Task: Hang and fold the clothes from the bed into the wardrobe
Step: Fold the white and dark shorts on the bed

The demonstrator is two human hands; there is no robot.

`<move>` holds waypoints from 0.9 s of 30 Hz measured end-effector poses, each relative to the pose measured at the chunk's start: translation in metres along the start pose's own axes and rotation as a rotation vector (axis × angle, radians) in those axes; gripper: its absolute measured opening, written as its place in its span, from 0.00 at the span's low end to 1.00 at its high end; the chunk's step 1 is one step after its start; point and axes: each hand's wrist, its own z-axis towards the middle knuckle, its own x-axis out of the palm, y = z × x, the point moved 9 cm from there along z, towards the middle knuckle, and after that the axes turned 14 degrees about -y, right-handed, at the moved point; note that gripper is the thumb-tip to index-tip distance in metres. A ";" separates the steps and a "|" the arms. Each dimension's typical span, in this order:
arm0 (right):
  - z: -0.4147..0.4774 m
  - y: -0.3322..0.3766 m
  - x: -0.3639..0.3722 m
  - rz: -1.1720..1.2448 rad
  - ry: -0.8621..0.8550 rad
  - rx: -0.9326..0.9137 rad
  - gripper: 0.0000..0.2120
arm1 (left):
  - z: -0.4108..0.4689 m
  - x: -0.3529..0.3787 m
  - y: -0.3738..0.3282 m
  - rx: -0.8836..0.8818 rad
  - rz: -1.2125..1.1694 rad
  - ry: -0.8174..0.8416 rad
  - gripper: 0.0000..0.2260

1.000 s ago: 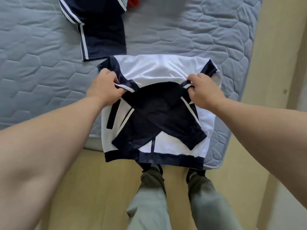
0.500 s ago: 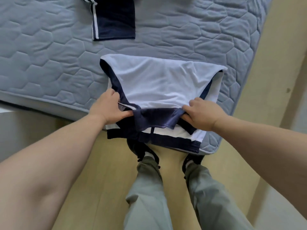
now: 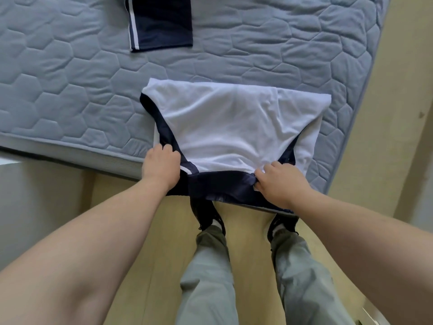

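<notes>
A white jacket with navy sleeves and trim (image 3: 229,127) lies folded over at the near corner of the grey quilted mattress (image 3: 70,95). Its white back faces up and its navy hem hangs over the bed's edge. My left hand (image 3: 161,167) grips the jacket's left near corner, fingers curled round the navy fabric. At the right near corner my right hand (image 3: 278,184) grips the folded edge the same way. A second navy garment with white stripes (image 3: 161,22) lies flat farther back on the bed.
The mattress corner ends just right of the jacket, with beige wooden floor (image 3: 246,231) beyond and below. My legs in grey trousers and dark shoes (image 3: 210,221) stand at the bed's edge. A pale wall or panel (image 3: 410,113) runs along the right.
Both hands have pulled the jacket's top half toward me, folding it over so the crossed navy sleeves are now covered by white fabric. The hands now sit at the bed's near edge.
</notes>
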 end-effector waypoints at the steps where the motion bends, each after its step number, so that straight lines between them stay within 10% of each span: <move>1: -0.001 -0.004 -0.005 0.059 -0.029 0.067 0.14 | 0.000 0.000 0.001 0.005 0.001 0.003 0.11; 11: 0.007 -0.007 -0.014 0.115 0.000 0.004 0.17 | 0.011 -0.001 -0.011 -0.002 0.105 0.397 0.15; 19: 0.067 -0.137 -0.048 0.142 -0.316 0.661 0.25 | 0.124 -0.089 0.026 -0.242 -0.207 -0.279 0.17; 27: 0.091 -0.200 -0.033 0.044 -0.080 0.838 0.16 | 0.170 -0.060 0.026 -0.131 -0.222 -0.042 0.17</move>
